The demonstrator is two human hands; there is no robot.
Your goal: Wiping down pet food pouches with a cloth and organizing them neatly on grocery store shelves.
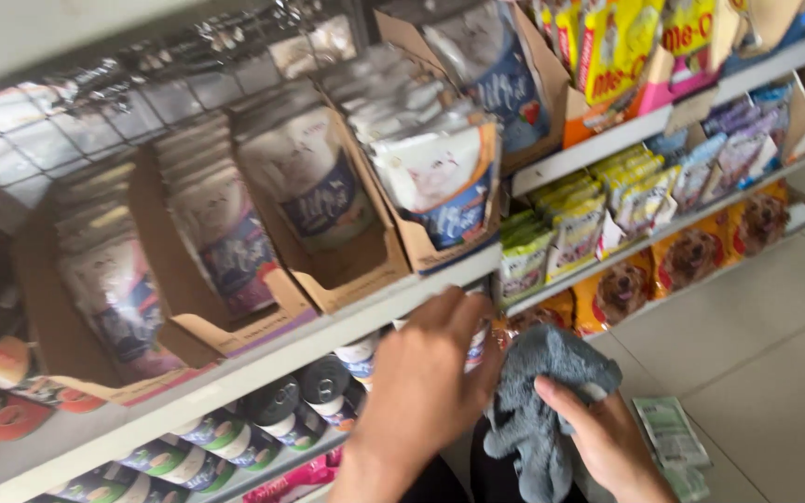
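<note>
My left hand (426,382) reaches under the white shelf edge (263,359) and closes around a small can (477,343) at the end of a row of dark-lidded cans (277,410). Most of that can is hidden by my fingers. My right hand (607,442) grips a grey-blue fluffy cloth (538,410) that hangs beside the left hand. Above the shelf edge stand open cardboard display boxes (328,270) filled with pet food pouches (435,182).
Further right, shelves hold green and yellow pouches (561,228) and orange dog food bags (691,256). A small flat packet (671,433) lies on the pale tiled floor (766,363). A wire grid panel (76,121) backs the upper shelf.
</note>
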